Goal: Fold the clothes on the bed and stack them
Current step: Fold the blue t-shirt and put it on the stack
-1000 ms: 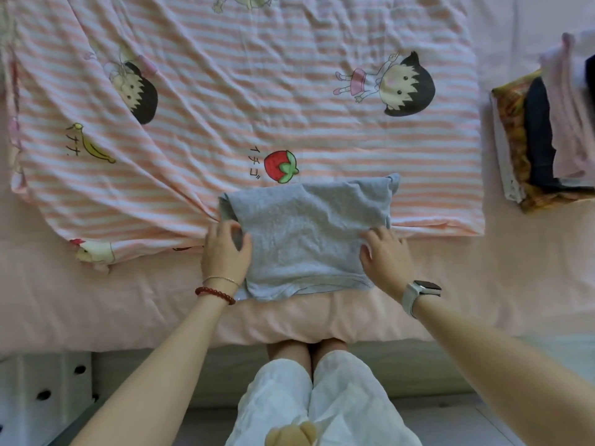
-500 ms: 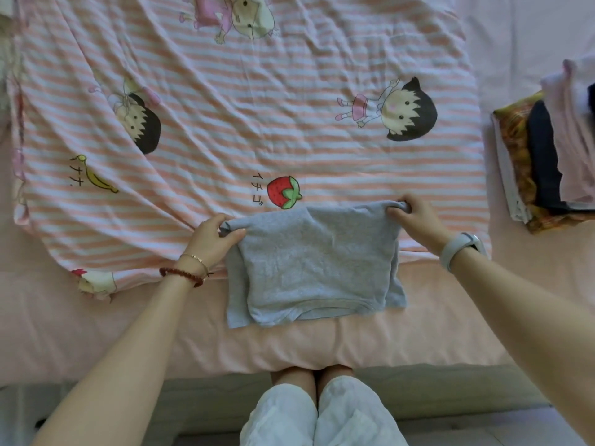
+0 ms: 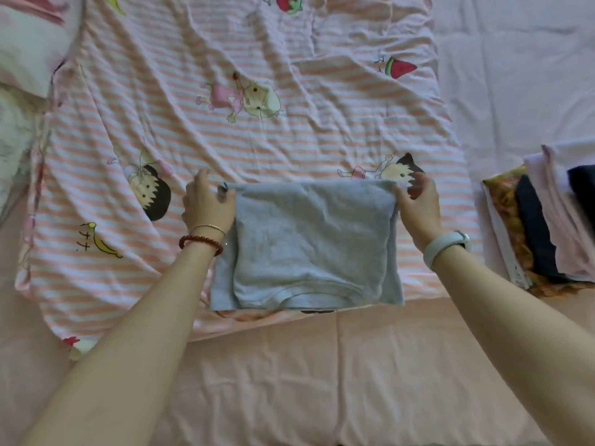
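A folded grey garment (image 3: 309, 243) hangs in front of me over the pink striped blanket (image 3: 225, 123). My left hand (image 3: 207, 202) pinches its upper left corner, and my right hand (image 3: 417, 201) pinches its upper right corner. The top edge is stretched straight between both hands and the lower part droops to the blanket's near edge. A stack of folded clothes (image 3: 547, 220) lies at the right on the bed, with dark, pale pink and patterned pieces in it.
The pink bed sheet (image 3: 322, 381) spreads across the foreground and the far right. A pillow (image 3: 29, 49) lies at the upper left corner. The striped blanket carries cartoon and fruit prints.
Both hands went from the garment's sides to its top corners and lifted it, carrying it farther onto the bed. The view has tilted forward, so my legs are out of sight.
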Available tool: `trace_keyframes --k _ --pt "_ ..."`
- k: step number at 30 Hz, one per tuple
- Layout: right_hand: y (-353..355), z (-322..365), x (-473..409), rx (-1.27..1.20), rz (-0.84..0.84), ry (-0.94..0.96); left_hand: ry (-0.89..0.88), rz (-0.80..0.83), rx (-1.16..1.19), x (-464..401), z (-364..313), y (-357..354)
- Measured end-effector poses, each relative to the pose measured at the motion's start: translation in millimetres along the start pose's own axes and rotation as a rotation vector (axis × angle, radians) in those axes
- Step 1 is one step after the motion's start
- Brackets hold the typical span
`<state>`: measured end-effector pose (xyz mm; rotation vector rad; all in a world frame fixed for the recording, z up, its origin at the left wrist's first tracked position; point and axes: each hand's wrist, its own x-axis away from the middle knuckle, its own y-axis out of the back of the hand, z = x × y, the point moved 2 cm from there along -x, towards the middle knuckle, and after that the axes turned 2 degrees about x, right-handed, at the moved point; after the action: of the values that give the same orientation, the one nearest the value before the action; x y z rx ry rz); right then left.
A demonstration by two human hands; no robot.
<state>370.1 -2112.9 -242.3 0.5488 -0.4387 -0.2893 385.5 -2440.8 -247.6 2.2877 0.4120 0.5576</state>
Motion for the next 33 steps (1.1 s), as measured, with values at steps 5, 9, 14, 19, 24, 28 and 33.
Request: trace_keyframes --k 5,9,14,19,24,28,33 --pt "-13 -53 24 0.181 0.181 -0.176 -0.411 0.192 -0.578 59 13 -44" --pt "-16 -81 55 0.224 0.233 -0.227 -0.422 0.410 -0.784 114 50 -76" --pt "-19 -52 73 0.137 0.223 -0.065 -0.376 0.485 -0.814 109 57 -83" --pt "-51 21 105 0.137 0.336 0.250 -0.076 0.393 0.200 92 46 -40" --pt "-120 63 150 0.103 0.808 0.291 0.591 0.498 1.092 83 74 6" --pt "-130 45 156 0.269 0.729 0.283 0.610 0.597 1.016 83 79 4" --pt "-115 6 151 0.550 0.551 0.406 0.324 0.269 0.331 84 78 -5"
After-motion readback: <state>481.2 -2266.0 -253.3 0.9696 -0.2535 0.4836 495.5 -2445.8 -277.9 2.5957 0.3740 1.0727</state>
